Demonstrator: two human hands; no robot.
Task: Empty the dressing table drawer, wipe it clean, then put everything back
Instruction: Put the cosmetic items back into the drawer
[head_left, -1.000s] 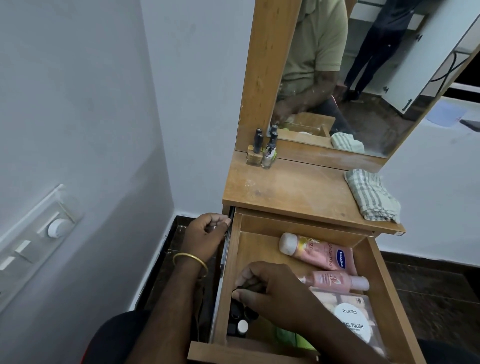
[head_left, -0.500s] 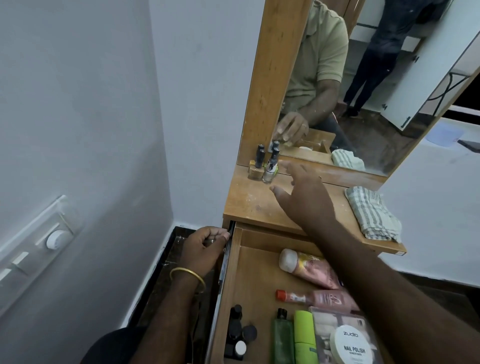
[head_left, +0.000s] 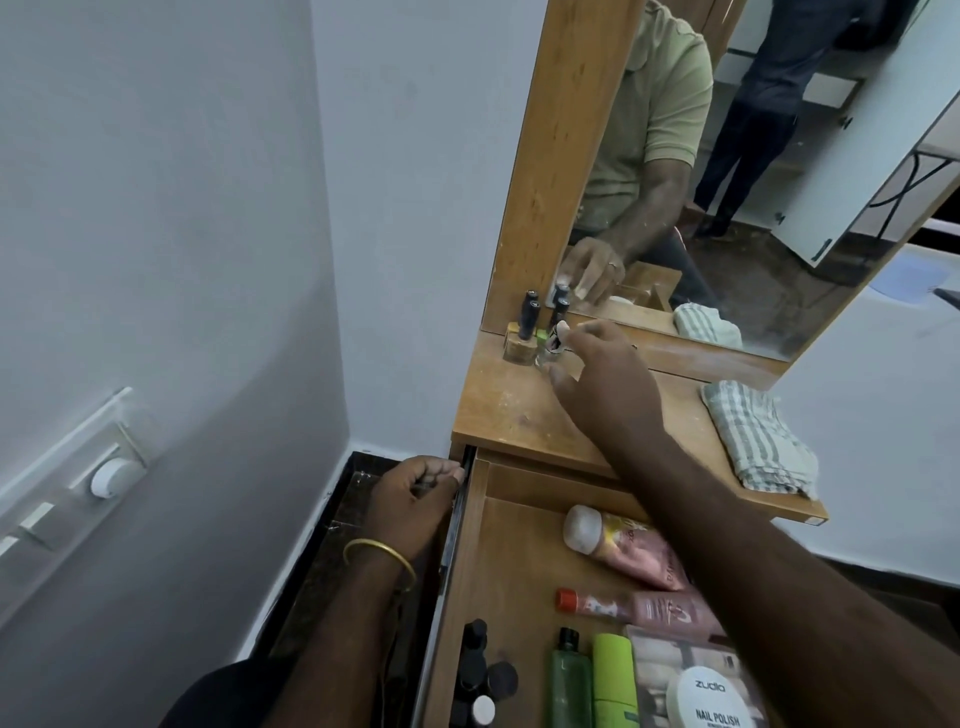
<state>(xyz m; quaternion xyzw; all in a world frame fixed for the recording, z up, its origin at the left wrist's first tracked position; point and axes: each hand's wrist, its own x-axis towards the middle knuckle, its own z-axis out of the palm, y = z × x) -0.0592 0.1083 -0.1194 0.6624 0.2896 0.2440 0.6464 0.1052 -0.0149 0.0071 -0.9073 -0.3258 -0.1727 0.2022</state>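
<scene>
Drawer (head_left: 470, 597) is standing pulled out at the near edge of the view, carrying a round nail polish remover tub (head_left: 709, 699), a green bottle (head_left: 567, 680), a lime tube (head_left: 615, 678) beside it, and small dark bottles (head_left: 475, 670) lying along its left wall. Farther in, a red-capped pink bottle (head_left: 639, 608) and a white-capped pink tube (head_left: 618, 545) are lying on their sides.

Left hand (head_left: 415, 501), wearing a gold bangle (head_left: 379, 558), is curling tightly round something small at the drawer's left edge, beside the slide rail; what it is gripping cannot be made out.

Right hand (head_left: 605, 384) is reaching across the tabletop (head_left: 514, 415), its fingers pinching a small white-capped bottle (head_left: 557, 340) just beside two nail polish bottles (head_left: 527, 335) standing at the back left corner.

Striped cloth (head_left: 758, 436) is lying folded on the tabletop's right side. Mirror (head_left: 727, 171) is rising behind, reflecting the reaching hand.
</scene>
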